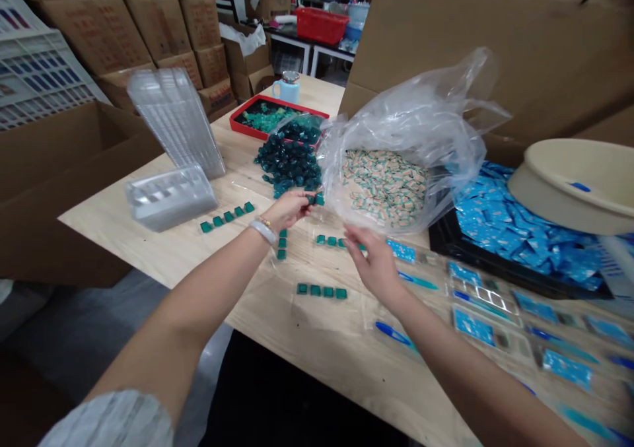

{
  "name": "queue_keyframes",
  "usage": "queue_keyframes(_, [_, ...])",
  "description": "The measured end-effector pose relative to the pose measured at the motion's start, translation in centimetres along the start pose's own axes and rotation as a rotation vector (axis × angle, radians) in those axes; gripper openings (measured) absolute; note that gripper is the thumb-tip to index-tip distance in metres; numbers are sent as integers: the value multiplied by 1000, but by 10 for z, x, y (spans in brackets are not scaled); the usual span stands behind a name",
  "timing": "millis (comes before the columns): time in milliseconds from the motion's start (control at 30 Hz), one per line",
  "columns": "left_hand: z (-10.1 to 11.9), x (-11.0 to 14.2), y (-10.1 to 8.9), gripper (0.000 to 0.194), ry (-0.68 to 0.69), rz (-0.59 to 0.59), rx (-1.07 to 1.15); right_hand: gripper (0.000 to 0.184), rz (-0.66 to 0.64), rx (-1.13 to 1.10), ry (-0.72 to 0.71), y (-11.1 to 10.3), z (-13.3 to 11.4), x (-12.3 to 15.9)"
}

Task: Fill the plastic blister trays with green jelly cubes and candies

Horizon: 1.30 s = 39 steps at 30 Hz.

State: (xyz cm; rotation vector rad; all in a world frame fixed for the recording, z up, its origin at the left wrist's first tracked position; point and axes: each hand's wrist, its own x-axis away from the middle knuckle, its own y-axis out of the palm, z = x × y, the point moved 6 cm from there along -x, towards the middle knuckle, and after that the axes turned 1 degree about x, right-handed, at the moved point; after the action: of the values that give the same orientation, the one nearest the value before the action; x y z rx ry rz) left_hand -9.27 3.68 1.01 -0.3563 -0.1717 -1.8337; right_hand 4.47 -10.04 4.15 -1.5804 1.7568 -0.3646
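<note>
In the head view, the left hand (288, 210) is pinching green pieces (319, 199) just before the dark pile (290, 163); the right hand (375, 265) is curling at a green row (331, 241), its grip unclear. That row is running crosswise, leftward from this nearer hand.

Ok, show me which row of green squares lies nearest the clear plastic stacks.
The leftmost row, five green squares, left of the left hand; the other rows lie farther right.

Cardboard boxes (96, 34) are stacked at upper left, a white-legged table (316, 59) stands top centre, and grey floor (129, 302) shows lower left.
</note>
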Motion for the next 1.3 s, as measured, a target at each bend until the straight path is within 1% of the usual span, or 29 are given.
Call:
queue_keyframes(67, [-2, 20, 16, 22, -35, -150, 174, 30, 31, -221, 78, 10, 4, -27])
queue_keyframes(100, [-4, 29, 22, 20, -51, -210, 256, 29, 28, -317, 110, 18, 6, -36])
queue_keyframes(133, [-6, 38, 26, 18, -59, -240, 317, 28, 19, -390, 143, 25, 8, -41])
queue_keyframes(167, [-9, 46, 27, 15, -53, -237, 348, 26, 10, -438, 176, 32, 10, -42])
queue_keyframes(233, [-12, 56, 25, 13, -4, -178, 355, 25, 15, -501, 249, 40, 12, -37])
queue_keyframes(333, [-14, 67, 21, 14, 111, -66, 264, 26, 51, -664, 387, 43, 15, -24])
queue_keyframes(400, [-13, 71, 20, 15, 163, -26, 210, 27, 63, -781, 491, 42, 17, -19])
queue_keyframes(433, [-13, 73, 20, 18, 175, -10, 216, 28, 68, -810, 520, 41, 17, -18])
queue_keyframes(467, [-14, 75, 20, 22, 175, -7, 240, 28, 69, -811, 525, 39, 17, -17])
queue_keyframes(500, [-15, 77, 21, 28, 163, -21, 274, 28, 67, -790, 500, 36, 15, -17])
queue_keyframes(567, [-18, 81, 26, 40, 122, -99, 318, 26, 51, -693, 402, 31, 11, -17])
queue_keyframes(633, [-21, 87, 33, 46, 108, -180, 285, 22, 24, -556, 318, 27, 6, -13])
queue_keyframes(667, [-23, 90, 35, 46, 124, -191, 249, 20, 12, -484, 293, 25, 4, -11])
queue_keyframes(733, [-25, 97, 35, 47, 185, -155, 172, 17, -10, -344, 273, 22, 2, -5])
queue_keyframes(800, [-25, 103, 36, 46, 243, -109, 111, 16, -20, -233, 284, 19, 0, -1])
queue_keyframes(900, [-24, 112, 40, 43, 283, -89, 87, 13, -21, -155, 343, 14, -2, 4])
queue_keyframes(1000, [-25, 117, 44, 37, 249, -107, 168, 13, -55, -207, 384, 13, -2, 10])
queue_keyframes(1133, [-35, 123, 48, 29, 121, -106, 392, 18, -58, -464, 444, 15, 0, 22])
queue_keyframes(1233, [-43, 132, 55, 23, 6, -161, 537, 22, -70, -669, 547, 19, 1, 37])
queue_keyframes(1300, [-47, 139, 61, 26, -80, -220, 605, 21, -96, -748, 580, 21, 1, 48])
